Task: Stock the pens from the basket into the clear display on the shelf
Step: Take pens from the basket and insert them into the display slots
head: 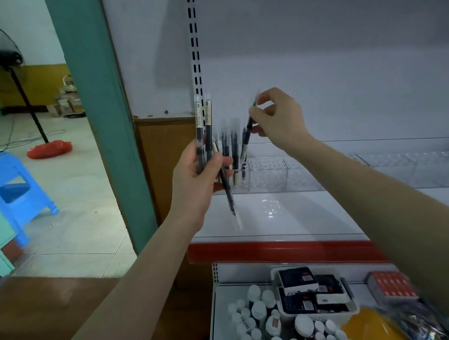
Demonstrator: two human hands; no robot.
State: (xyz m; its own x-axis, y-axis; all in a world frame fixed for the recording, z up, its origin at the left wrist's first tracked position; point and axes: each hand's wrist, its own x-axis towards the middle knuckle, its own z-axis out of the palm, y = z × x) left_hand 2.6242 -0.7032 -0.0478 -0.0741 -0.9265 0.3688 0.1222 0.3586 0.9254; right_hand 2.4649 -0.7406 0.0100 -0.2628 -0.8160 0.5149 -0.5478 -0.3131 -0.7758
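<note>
now right hand [279,120] pinches slim black pen [248,132] above clear display [270,175].

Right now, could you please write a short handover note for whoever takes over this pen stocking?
Left hand: grips a bundle of pens, one slanting downward.
Right hand: pinches a single pen above the clear display on the shelf.
Done: several pens already stand at the display's left end.
Left: seat this pen, then feed in the bundle. The display's other compartments look empty.
</note>
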